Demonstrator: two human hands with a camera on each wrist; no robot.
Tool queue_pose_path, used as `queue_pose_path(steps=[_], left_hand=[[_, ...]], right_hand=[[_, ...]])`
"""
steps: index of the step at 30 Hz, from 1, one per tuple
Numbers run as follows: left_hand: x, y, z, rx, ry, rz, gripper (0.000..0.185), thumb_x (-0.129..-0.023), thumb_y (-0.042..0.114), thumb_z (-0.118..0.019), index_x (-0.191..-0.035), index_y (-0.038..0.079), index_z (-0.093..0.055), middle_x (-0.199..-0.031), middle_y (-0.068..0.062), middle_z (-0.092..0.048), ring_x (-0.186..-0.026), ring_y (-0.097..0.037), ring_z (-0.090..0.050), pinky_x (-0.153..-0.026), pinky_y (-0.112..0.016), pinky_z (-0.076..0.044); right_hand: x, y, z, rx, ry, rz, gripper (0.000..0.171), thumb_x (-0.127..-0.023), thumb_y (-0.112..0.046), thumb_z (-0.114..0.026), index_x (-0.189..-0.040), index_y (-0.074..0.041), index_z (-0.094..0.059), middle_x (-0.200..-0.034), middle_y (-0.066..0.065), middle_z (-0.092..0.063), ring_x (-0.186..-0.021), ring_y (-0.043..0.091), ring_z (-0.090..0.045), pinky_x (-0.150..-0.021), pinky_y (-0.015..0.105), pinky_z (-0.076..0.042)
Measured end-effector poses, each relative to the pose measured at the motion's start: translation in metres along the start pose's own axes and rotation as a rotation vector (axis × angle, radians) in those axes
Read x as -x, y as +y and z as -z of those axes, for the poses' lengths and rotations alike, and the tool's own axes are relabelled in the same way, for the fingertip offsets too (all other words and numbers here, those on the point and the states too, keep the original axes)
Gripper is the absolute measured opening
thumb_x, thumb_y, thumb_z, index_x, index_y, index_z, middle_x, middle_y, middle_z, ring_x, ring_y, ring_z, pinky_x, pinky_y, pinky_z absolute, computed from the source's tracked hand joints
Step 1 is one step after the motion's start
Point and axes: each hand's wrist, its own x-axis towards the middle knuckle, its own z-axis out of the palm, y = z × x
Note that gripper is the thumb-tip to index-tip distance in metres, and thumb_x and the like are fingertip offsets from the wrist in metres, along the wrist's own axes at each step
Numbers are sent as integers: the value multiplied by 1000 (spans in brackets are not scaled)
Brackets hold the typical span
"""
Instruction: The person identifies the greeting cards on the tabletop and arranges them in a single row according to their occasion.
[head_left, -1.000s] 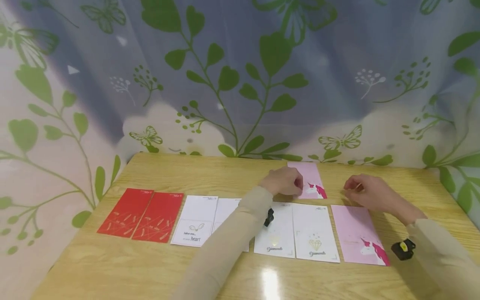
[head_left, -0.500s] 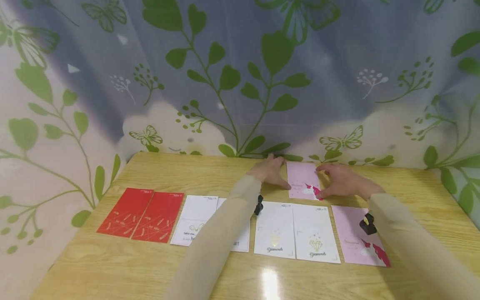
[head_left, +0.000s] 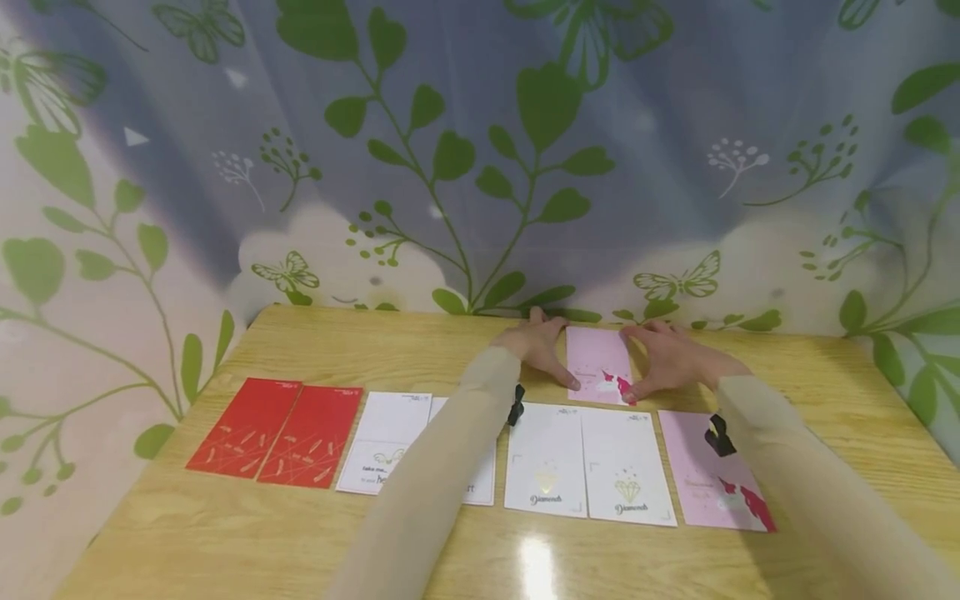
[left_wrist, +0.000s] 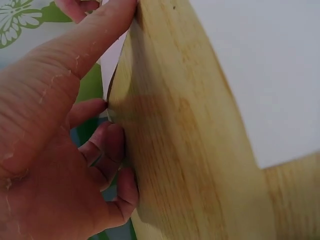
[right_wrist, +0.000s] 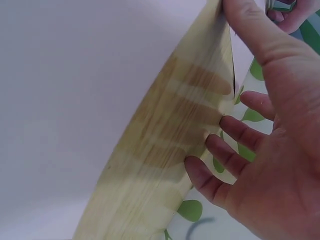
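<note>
Both hands frame the far pink card [head_left: 598, 363] on the table [head_left: 375, 350]: left hand [head_left: 534, 345] and right hand [head_left: 678, 360] seem to press its sides with straight fingers, squaring it.

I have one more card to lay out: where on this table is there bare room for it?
Bare wood lies along the near table edge below the card row, at the far left behind the two red cards, and right of the pink unicorn card. The far middle is crowded: both hands frame another pink card.
</note>
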Motion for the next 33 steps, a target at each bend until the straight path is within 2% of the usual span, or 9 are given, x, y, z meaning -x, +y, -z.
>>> queue_pose_path(steps=[6, 10, 18, 21, 26, 33], left_hand=[[-1, -1, 0, 32, -6, 5, 114, -74, 58, -86, -163, 26, -22, -163, -18, -20, -144, -38, -42, -106, -54, -50], [-4, -3, -2, 54, -5, 12, 115, -73, 58, -87, -163, 26, -22, -163, -17, -19, -146, -38, -40, -107, -54, -49], [-2, -4, -4, 57, -8, 10, 119, -71, 58, -88, -163, 24, -21, -163, -16, -21, -144, -36, -43, -109, -54, -48], [0, -3, -3, 44, -9, 5, 120, -71, 59, -89, -163, 23, -20, -162, -16, -22, -144, -35, -43, -108, -53, -49], [-1, -1, -2, 34, -17, 7, 121, -70, 59, -89, -163, 23, -19, -162, -16, -21, -144, -33, -42, -108, -52, -49], [-3, -1, -1, 38, -21, 20, 119, -70, 58, -89, -162, 26, -20, -163, -17, -20, -144, -34, -42, -106, -54, -50]], right_hand=[[-1, -3, 0, 0, -11, -35, 116, -67, -59, -89, -156, -6, -37, -148, 35, -39, -136, 61, -35, -104, 80, -33], [-1, -2, -1, -5, -6, -27, 115, -68, -59, -89, -155, -6, -37, -147, 36, -38, -133, 62, -36, -103, 80, -34], [-2, 3, -7, -105, 32, 9, 114, -68, -54, -90, -155, -4, -36, -148, 40, -33, -134, 61, -29, -103, 80, -28], [-6, 5, -8, -92, 32, -7, 116, -69, -58, -89, -156, -3, -35, -148, 39, -34, -135, 58, -30, -104, 76, -28], [-11, 6, -7, -40, 15, -50, 119, -67, -64, -87, -156, -6, -35, -146, 38, -34, -128, 59, -35, -101, 72, -34], [-11, 0, -3, -60, 5, -74, 114, -67, -60, -89, -153, -6, -37, -144, 39, -33, -126, 60, -35, -99, 72, -34]])
